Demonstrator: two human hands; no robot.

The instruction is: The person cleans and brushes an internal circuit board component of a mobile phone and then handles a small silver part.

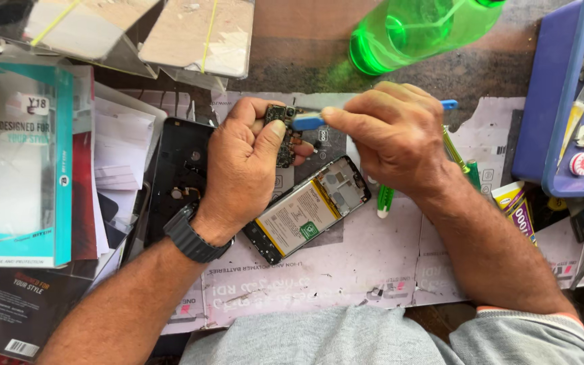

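I am pinching the small circuit board (284, 135) in my left hand (241, 169) above the opened phone (309, 208), while my right hand (390, 135) fingers are gripping the blue tool (309, 122); next, careful, gentle prying.

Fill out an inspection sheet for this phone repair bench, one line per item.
Surface: wooden bench covered by a worn printed paper mat.
Job's things: small circuit board pinched in the left hand; blue-handled tool held by the right hand, tip at the board; opened phone with battery exposed lying below; black back cover to the left.
Clutter: green plastic bottle, boxed accessory packs, glue tube, blue tray of small parts.
Grippers: both hands closed on their items.
Cables: nothing seen.
Surroundings: clear plastic sheets at the top left.
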